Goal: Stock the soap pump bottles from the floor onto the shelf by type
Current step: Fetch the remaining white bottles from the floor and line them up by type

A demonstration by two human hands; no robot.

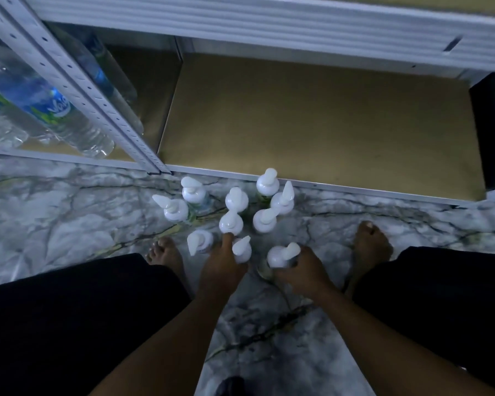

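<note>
Ten white pump bottles (231,221) stand in a loose cluster on the marble floor (55,224), centre of frame, just in front of the bottom shelf (312,124) edge. All upright, pump heads pointing different ways. Labels mostly hidden from above, types can't be told apart.

Left hand (222,265) is wrapped around the near-centre bottle (242,250), thumb reaching up to touch the bottle behind it. Right hand (305,270) is closed around the nearest-right bottle (282,255), fingers curled on its body. Both bottles look still on the floor; can't tell for sure.

Bottom shelf is a bare tan board, centre to right of frame. Water bottles (40,110) lie on the shelf bay at upper left, behind a perforated white upright (77,90). Bare feet either side of the cluster, dark trousers along the bottom corners.
</note>
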